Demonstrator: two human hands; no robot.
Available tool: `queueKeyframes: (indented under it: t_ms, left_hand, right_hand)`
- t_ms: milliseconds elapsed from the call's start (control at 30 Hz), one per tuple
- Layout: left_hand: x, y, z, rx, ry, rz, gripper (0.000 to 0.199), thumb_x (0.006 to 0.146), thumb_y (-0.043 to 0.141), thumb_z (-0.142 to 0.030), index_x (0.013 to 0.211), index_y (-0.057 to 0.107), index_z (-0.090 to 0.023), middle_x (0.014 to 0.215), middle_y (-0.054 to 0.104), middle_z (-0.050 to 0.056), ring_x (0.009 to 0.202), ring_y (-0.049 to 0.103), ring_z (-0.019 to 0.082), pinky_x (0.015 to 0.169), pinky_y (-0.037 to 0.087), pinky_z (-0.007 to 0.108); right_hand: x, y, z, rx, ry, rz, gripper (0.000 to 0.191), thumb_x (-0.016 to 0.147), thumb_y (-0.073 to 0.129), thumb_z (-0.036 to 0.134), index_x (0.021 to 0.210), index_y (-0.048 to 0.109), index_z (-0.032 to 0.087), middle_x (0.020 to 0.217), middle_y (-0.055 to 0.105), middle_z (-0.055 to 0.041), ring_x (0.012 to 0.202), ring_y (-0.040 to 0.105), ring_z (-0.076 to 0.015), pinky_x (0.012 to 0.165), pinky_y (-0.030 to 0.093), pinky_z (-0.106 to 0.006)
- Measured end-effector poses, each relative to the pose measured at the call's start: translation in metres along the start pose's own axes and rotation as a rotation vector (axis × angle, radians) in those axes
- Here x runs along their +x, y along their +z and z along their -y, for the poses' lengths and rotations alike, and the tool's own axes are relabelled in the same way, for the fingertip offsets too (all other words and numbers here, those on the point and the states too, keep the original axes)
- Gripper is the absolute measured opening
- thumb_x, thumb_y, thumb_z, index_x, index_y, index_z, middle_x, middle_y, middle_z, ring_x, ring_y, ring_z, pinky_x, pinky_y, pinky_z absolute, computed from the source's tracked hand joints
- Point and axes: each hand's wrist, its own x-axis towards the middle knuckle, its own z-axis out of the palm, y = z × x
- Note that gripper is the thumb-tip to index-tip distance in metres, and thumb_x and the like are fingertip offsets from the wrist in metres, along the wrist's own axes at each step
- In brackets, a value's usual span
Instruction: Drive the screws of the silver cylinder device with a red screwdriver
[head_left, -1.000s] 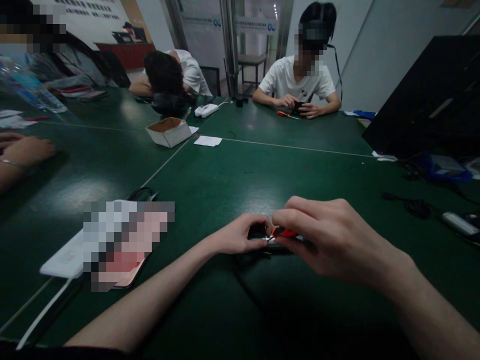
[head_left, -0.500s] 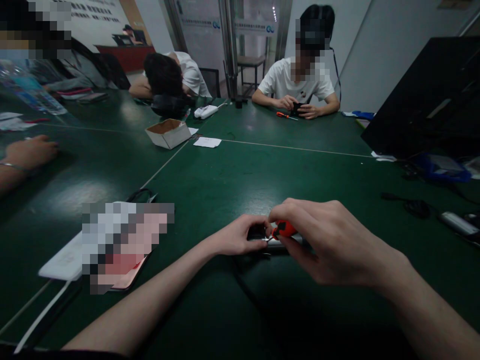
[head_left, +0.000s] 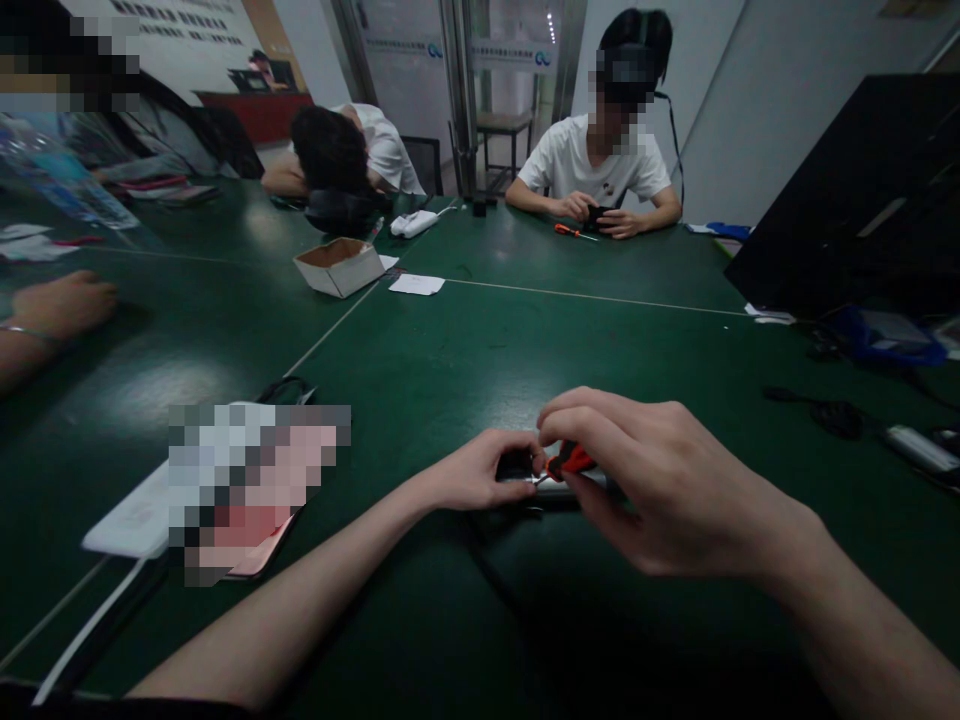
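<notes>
In the head view, my right hand (head_left: 652, 480) is closed around the red and black handle of a screwdriver (head_left: 571, 460). Its shaft points down and left to a small black and silver device (head_left: 555, 489) lying on the green table. My left hand (head_left: 480, 470) grips the left end of that device between thumb and fingers, close by the screwdriver's tip. Both hands hide much of the device, so its exact kind does not show. The tip's contact point is too small to make out.
To the left lie a white power bank-like slab (head_left: 127, 510) with a cable and a pink phone (head_left: 259, 560). Farther off stands an open cardboard box (head_left: 341, 268). A dark monitor (head_left: 862, 190) rises at right. Another person's hand (head_left: 64, 300) rests at left; two people sit opposite.
The fingers of my right hand have shifted slightly and the screwdriver handle has turned, showing more black. My left hand and the device stay in place.
</notes>
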Motion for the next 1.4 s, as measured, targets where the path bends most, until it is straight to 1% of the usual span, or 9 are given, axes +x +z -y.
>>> queueKeyframes:
  t_ms: [167,367,500,600,800,1000,1100,1200,1400]
  left_hand:
    - [-0.0009,-0.0001,-0.0011,-0.006,-0.003,-0.002,0.017,0.080,0.065,-0.023,0.094,0.062,-0.014,0.092,0.066,0.006,0.088,0.061,0.022,0.079,0.051,0.031]
    - [0.0018,-0.0016,-0.0008,-0.023,0.024,0.025,0.018,0.079,0.067,-0.023,0.094,0.062,-0.014,0.091,0.066,0.005,0.085,0.061,0.021,0.077,0.051,0.030]
    - [0.0020,-0.0015,0.0013,-0.017,0.030,0.019,0.018,0.079,0.067,-0.020,0.095,0.062,-0.014,0.089,0.066,0.004,0.083,0.062,0.020,0.076,0.051,0.030]
    - [0.0009,-0.0004,0.0025,-0.024,0.023,0.006,0.018,0.080,0.067,-0.020,0.096,0.063,-0.014,0.091,0.067,0.005,0.084,0.062,0.020,0.078,0.051,0.031]
    - [-0.0006,0.0010,0.0035,-0.044,0.007,-0.001,0.018,0.080,0.068,-0.022,0.096,0.063,-0.014,0.093,0.067,0.005,0.087,0.062,0.021,0.080,0.051,0.032]
    - [0.0016,-0.0007,0.0020,-0.039,0.024,0.018,0.018,0.079,0.068,-0.023,0.094,0.063,-0.014,0.092,0.066,0.005,0.086,0.062,0.021,0.078,0.051,0.030]
    - [0.0021,-0.0005,0.0024,-0.042,0.017,0.017,0.020,0.080,0.068,-0.025,0.096,0.063,-0.014,0.092,0.067,0.005,0.087,0.062,0.022,0.078,0.051,0.031]
    - [0.0020,0.0000,0.0033,-0.038,0.018,0.004,0.021,0.081,0.068,-0.026,0.098,0.063,-0.014,0.095,0.067,0.007,0.091,0.062,0.024,0.082,0.051,0.034]
    - [0.0012,0.0007,0.0031,-0.065,0.017,0.014,0.018,0.081,0.068,-0.024,0.096,0.062,-0.014,0.096,0.066,0.007,0.091,0.062,0.023,0.084,0.049,0.035]
  right_hand:
    - [-0.0005,0.0017,-0.0001,-0.046,-0.010,-0.011,0.018,0.092,0.047,0.013,0.110,0.047,0.016,0.093,0.055,-0.0014,0.074,0.049,-0.0124,0.059,0.035,-0.025]
    - [0.0003,0.0024,-0.0030,-0.245,-0.039,-0.064,0.010,0.097,0.049,0.028,0.098,0.052,0.018,0.078,0.048,0.0013,0.065,0.043,-0.0132,0.052,0.026,-0.028]
    - [0.0002,-0.0004,-0.0030,-0.184,0.001,-0.021,0.010,0.093,0.051,0.022,0.102,0.050,0.017,0.088,0.053,-0.0011,0.072,0.047,-0.0134,0.055,0.031,-0.027]
    - [-0.0006,-0.0017,-0.0015,-0.041,0.026,0.033,0.022,0.086,0.051,0.013,0.108,0.047,0.015,0.098,0.054,-0.0020,0.077,0.049,-0.0123,0.059,0.035,-0.025]
    - [-0.0015,-0.0009,-0.0001,-0.067,0.017,0.008,0.018,0.089,0.049,0.011,0.106,0.045,0.016,0.091,0.054,-0.0003,0.070,0.049,-0.0118,0.054,0.032,-0.024]
    - [-0.0005,0.0011,-0.0032,-0.237,-0.041,-0.050,0.008,0.097,0.049,0.026,0.099,0.048,0.018,0.079,0.052,0.0014,0.063,0.046,-0.0129,0.052,0.028,-0.027]
    - [-0.0003,0.0006,-0.0020,-0.186,-0.021,-0.014,0.008,0.094,0.050,0.021,0.101,0.048,0.018,0.086,0.054,-0.0002,0.068,0.048,-0.0128,0.054,0.030,-0.026]
    - [-0.0008,-0.0015,0.0003,-0.067,0.005,0.041,0.018,0.086,0.051,0.012,0.103,0.047,0.017,0.098,0.056,-0.0022,0.077,0.051,-0.0128,0.058,0.034,-0.025]
    - [-0.0021,-0.0037,0.0000,-0.058,0.019,0.044,0.015,0.088,0.048,0.011,0.103,0.049,0.015,0.090,0.054,-0.0004,0.068,0.046,-0.0110,0.054,0.031,-0.024]
